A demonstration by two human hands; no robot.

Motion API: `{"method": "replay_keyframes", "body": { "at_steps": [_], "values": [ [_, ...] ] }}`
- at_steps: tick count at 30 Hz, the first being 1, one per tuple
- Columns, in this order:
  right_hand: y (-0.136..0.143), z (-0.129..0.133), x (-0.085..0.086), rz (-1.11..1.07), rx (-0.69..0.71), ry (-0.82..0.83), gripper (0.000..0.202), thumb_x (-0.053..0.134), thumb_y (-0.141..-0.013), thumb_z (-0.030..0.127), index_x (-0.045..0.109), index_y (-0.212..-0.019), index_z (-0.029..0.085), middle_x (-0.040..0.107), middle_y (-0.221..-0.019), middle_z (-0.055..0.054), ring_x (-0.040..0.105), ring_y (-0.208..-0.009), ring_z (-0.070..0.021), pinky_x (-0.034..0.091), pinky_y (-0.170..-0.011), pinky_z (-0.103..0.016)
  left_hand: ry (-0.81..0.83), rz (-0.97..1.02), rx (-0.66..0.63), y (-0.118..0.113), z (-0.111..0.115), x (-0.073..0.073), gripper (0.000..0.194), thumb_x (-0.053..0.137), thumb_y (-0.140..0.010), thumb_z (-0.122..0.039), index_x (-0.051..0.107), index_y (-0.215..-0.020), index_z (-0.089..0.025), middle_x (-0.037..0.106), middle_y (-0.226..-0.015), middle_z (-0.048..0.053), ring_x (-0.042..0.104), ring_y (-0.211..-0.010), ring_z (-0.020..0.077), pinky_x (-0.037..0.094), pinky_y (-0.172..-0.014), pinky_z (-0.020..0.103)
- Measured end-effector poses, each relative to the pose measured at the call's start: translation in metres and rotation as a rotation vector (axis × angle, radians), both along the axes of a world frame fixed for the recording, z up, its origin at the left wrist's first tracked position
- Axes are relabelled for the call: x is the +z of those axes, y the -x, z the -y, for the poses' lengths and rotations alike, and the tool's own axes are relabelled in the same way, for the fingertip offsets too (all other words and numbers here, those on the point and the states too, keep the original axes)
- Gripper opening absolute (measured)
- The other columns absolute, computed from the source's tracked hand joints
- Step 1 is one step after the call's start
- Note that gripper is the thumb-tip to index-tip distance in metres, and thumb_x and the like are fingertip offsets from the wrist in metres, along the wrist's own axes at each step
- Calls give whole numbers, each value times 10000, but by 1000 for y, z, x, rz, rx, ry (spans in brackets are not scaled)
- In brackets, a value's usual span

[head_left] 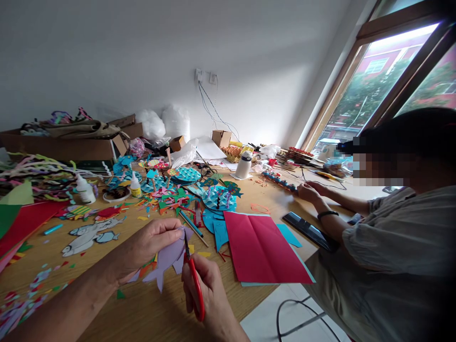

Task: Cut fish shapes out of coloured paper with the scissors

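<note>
Between the thumb and fingers of my left hand is a piece of purple paper, part of it cut in a fish-like shape with a forked tail. My right hand is closed round the red handles of a pair of scissors. The dark blades lie against the paper's upper right edge, close to my left fingertips. Whether the blades are fully closed cannot be seen. White fish cut-outs lie on the table left of my left hand.
A red paper sheet lies to the right, near a black phone. Colourful scraps, glue bottles and blue paper fish cover the wooden table. A person sits at the right, hands on a row of small items.
</note>
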State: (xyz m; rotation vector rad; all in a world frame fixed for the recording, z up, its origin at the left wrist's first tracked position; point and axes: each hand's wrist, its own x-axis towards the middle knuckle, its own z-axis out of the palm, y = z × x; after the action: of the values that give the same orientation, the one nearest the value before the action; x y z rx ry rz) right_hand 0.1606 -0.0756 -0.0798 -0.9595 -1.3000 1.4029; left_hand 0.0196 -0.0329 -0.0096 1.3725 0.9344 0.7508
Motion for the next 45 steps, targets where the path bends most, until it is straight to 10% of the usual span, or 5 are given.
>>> {"method": "replay_keyframes", "body": {
  "at_steps": [45],
  "values": [
    [-3,1,-5,49,11,10,487,480,-742,632,370,-560,194,305,-402,80,270,-365,-51,189,-354,-176,-145,-240,-147,11,-9,3,303,519,-780,-434,494,-615,-182,371,-581,-57,318,-537,108,243,-480,214]
  ]
}}
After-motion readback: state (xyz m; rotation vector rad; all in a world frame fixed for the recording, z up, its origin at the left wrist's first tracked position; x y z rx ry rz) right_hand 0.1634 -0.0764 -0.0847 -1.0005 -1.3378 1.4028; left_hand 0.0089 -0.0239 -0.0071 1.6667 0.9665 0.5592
